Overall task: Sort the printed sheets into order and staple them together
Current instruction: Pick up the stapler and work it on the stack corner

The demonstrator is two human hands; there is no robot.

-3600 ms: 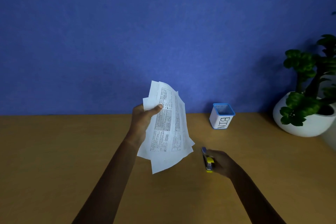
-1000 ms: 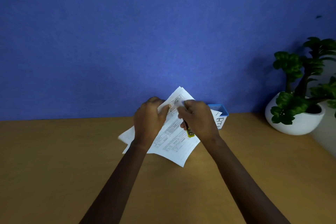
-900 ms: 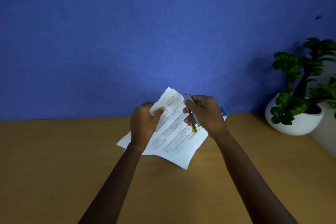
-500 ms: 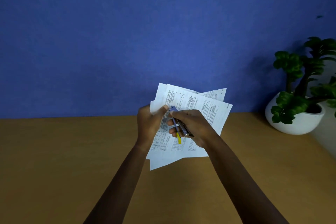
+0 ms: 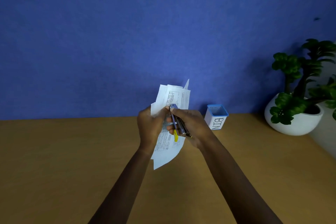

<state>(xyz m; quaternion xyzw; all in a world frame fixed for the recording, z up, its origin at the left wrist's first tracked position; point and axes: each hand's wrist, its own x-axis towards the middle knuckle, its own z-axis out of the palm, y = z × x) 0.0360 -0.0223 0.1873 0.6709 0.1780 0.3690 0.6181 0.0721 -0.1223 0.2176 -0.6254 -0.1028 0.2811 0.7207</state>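
Observation:
Several printed sheets (image 5: 175, 96) are held upright above the table as one loose, uneven bundle. My left hand (image 5: 148, 129) grips their left edge, thumb on the front page. My right hand (image 5: 192, 125) holds a small metal stapler (image 5: 179, 123) with a yellow tab against the front of the sheets. The stapler's nose sits beside my left thumb at the sheets' left edge. Whether paper lies inside its jaws cannot be made out.
A small white pot (image 5: 217, 117) with a blue rim, marked BIN, stands at the back of the wooden table (image 5: 63, 160). A green plant in a white bowl (image 5: 294, 120) fills the back right corner. A blue wall rises behind.
The sheets have swung from a wide fan to a narrow upright bundle, uncovering the BIN pot. My right hand with the stapler stays pressed at their left edge.

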